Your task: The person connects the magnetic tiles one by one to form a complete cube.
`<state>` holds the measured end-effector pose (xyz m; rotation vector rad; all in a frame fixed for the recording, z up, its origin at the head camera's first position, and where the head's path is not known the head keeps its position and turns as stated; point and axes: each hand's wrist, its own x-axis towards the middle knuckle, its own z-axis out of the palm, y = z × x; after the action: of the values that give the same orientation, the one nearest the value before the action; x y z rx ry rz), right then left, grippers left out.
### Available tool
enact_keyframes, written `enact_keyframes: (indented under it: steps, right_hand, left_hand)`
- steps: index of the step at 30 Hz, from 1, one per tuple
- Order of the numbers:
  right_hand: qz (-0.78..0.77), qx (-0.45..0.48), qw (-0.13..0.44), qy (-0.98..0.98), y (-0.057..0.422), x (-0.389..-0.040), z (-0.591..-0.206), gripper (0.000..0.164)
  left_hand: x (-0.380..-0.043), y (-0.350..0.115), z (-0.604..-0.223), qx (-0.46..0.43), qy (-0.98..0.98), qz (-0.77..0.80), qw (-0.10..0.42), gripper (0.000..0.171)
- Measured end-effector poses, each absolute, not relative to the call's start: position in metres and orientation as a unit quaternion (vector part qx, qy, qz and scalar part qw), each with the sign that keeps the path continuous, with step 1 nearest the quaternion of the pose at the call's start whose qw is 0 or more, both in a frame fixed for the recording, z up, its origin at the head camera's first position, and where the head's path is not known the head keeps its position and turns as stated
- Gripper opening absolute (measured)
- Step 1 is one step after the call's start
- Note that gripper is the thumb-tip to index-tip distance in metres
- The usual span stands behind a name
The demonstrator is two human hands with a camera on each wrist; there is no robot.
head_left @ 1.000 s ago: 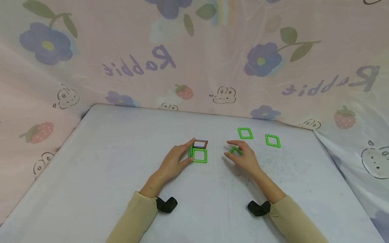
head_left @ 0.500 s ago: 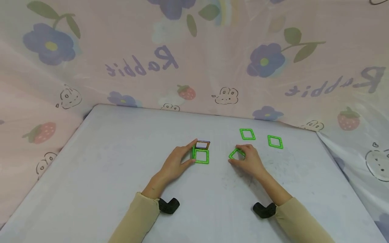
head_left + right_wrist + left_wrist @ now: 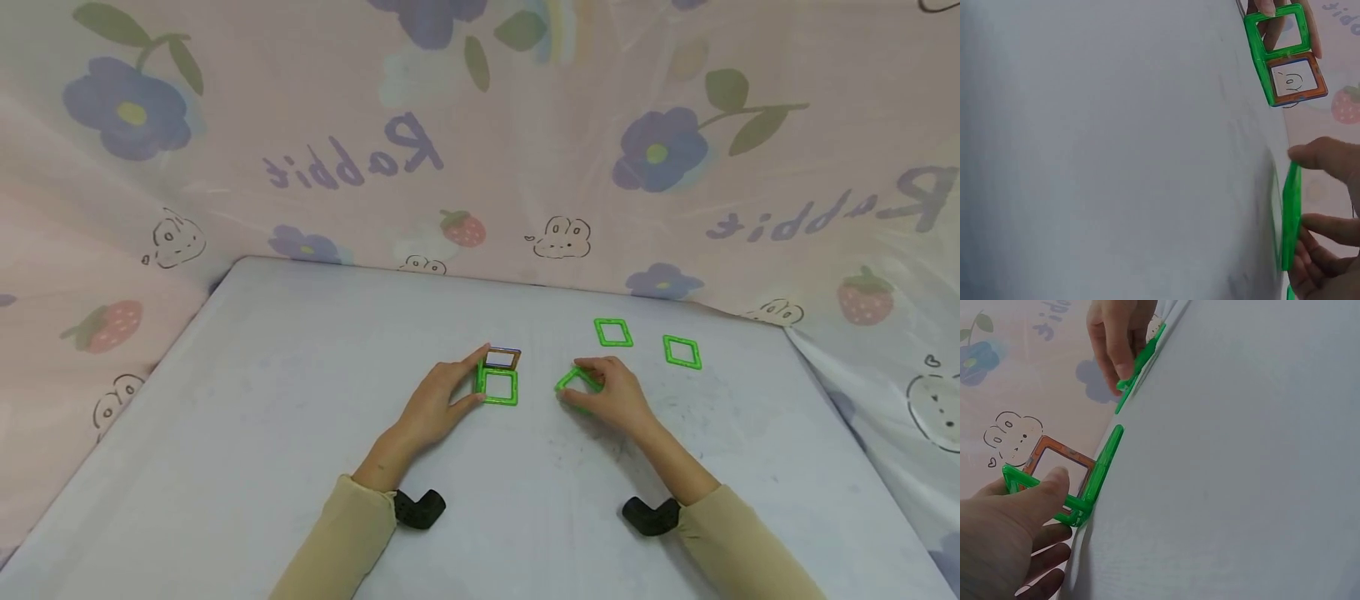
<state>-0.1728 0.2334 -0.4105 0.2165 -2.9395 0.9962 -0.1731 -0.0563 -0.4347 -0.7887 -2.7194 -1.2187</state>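
My left hand (image 3: 435, 400) grips a small cluster of magnetic tiles between thumb and fingers, left of the table's middle. Joined in it are green square frames (image 3: 501, 402) and an orange-brown square frame (image 3: 517, 359). In the left wrist view the thumb lies across the orange-brown frame (image 3: 1041, 447), with green frames at angles to it. My right hand (image 3: 611, 396) pinches one more green square tile (image 3: 1291, 219) by its edges, a short gap to the right of the cluster. Its fingers hide part of that tile.
Two loose green square tiles, a nearer-centre tile (image 3: 617, 344) and a far-right tile (image 3: 684, 365), lie flat behind the right hand. The white table (image 3: 225, 433) meets a printed cloth (image 3: 495, 183) at its back. Black objects (image 3: 422, 510) stick out at both cuffs.
The right hand's thumb and fingers have drawn together on the green tile, and in the last half second it has shifted slightly left. The left hand keeps its grip on the cluster.
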Motion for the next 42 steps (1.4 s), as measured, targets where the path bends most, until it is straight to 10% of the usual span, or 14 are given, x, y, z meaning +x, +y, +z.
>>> enact_keyframes:
  steps: [42]
  right_hand:
    - [0.576, 0.198, -0.015, -0.793, 0.202, -0.181, -0.419, 0.062]
  left_hand:
    - [-0.174, -0.055, -0.435, -0.24, -0.888, -0.391, 0.017, 0.069]
